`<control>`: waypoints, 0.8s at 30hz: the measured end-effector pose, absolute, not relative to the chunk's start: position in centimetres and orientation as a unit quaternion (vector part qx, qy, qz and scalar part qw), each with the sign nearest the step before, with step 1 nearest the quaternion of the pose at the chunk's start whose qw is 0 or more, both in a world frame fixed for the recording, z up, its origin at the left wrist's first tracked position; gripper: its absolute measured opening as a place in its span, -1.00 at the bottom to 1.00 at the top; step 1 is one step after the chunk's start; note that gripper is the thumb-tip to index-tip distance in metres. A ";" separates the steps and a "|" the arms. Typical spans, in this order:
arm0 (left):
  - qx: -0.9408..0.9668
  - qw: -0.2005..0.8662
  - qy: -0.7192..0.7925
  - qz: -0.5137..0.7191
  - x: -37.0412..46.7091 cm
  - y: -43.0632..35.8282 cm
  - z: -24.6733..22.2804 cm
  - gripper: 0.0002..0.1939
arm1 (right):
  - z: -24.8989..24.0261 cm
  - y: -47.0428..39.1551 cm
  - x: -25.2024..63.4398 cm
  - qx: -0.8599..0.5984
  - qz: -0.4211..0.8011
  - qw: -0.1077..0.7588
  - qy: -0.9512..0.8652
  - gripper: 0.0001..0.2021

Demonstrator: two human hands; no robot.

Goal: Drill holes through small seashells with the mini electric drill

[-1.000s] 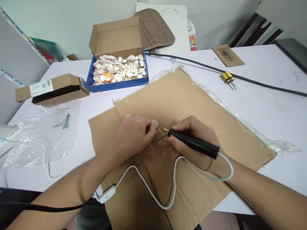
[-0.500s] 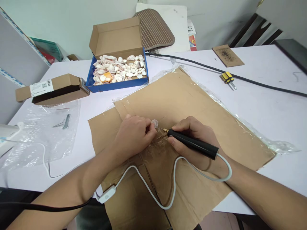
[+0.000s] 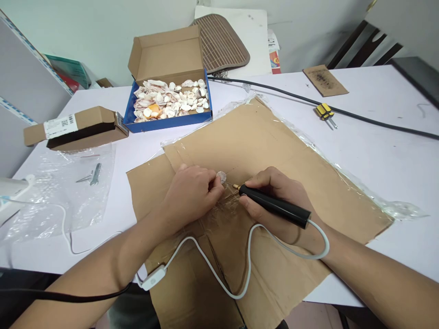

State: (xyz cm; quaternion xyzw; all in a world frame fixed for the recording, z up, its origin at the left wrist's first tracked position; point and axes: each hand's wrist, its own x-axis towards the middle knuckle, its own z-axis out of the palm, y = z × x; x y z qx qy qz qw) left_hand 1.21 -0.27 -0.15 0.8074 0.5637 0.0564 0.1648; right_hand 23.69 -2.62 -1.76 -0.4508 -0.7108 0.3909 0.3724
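Between thumb and fingers, my left hand [image 3: 195, 189] pinches a small pale ribbed shell [image 3: 222, 176]. My right hand [image 3: 281, 196] is closed around a black pen-shaped electric drill [image 3: 274, 205] with a brass chuck and a thin bit. The bit points left, its tip at or very near the shell's edge; I cannot tell whether it has gone in. A white cord [image 3: 249, 260] loops from the drill's rear end to an inline switch [image 3: 154, 278]. Both hands are over a brown cardboard sheet [image 3: 247, 137].
A blue-sided box [image 3: 168, 124] of shells stands open at the back. Left of it lie a long carton [image 3: 85, 130] and a plastic bag [image 3: 78, 192] with a small wrench [image 3: 95, 174]. Yellow-black screwdrivers [image 3: 325, 112] rest near a black cable [image 3: 370, 119] on the right.
Both hands keep their places and holds. The rear end of the drill and its cord have shifted very slightly left; the bit remains at the shell.
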 end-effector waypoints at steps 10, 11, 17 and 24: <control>0.808 0.165 0.563 0.058 1.2 -0.2 -0.2 -0.57 | -1.5 -2.6 23.5 -0.457 0.391 0.372 -0.707 -0.83; 0.808 0.163 0.563 0.058 1.2 -0.2 -0.1 -0.57 | -1.5 -2.6 23.5 -0.459 0.390 0.371 -0.707 -0.83; 0.810 0.157 0.563 0.054 1.2 -0.2 -0.2 -0.56 | -1.7 -2.5 23.5 -0.455 0.383 0.377 -0.710 -0.83; 0.806 0.160 0.567 0.052 1.3 -0.2 -0.3 -0.56 | -1.7 -2.6 23.4 -0.456 0.386 0.382 -0.705 -0.83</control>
